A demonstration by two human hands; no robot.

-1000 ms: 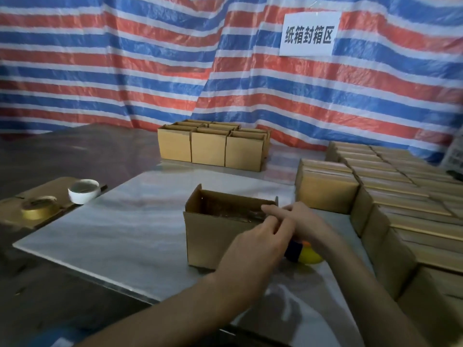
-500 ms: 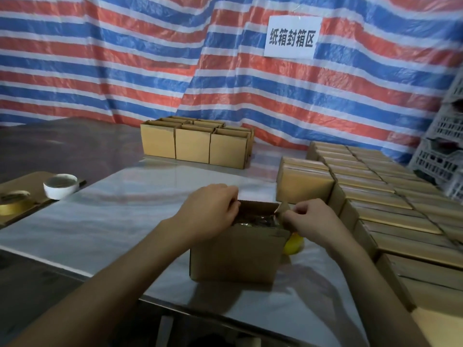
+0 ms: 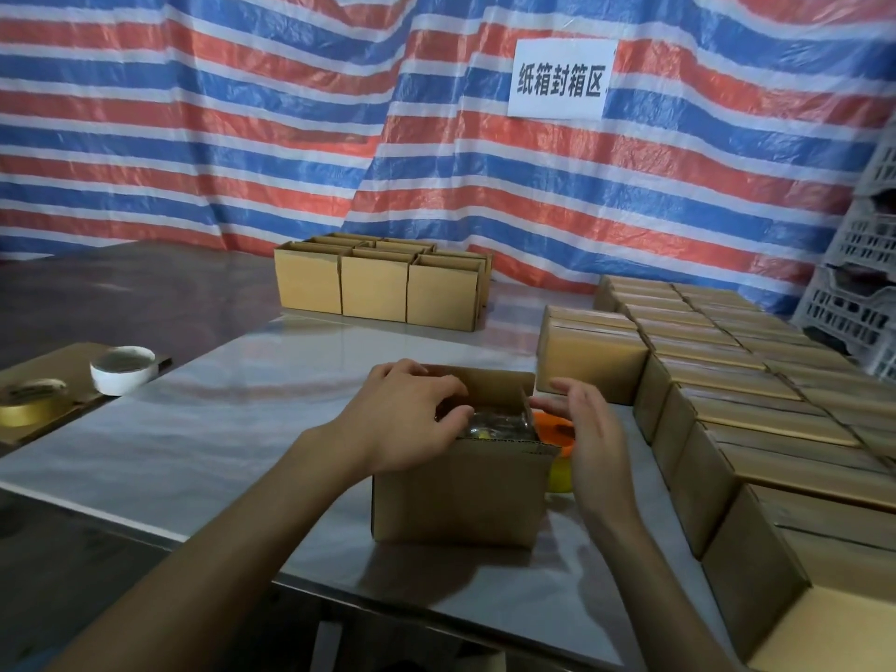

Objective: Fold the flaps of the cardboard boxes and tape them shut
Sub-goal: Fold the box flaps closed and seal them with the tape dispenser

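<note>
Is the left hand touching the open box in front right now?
Touching. The head view shows the left hand lying over the left top edge of the open box, fingers curled onto its flap.

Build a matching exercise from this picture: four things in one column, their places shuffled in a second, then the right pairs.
Things
1. open brown cardboard box
2. white round tape roll
3. white paper sign with black characters
4. grey slatted plastic crates

Places
A. hung on the red, white and blue striped tarpaulin
B. stacked at the far right edge
C. between the left hand and the right hand
D. at the left, beside the yellowish tape roll

Pairs: 1-C, 2-D, 3-A, 4-B.
</note>
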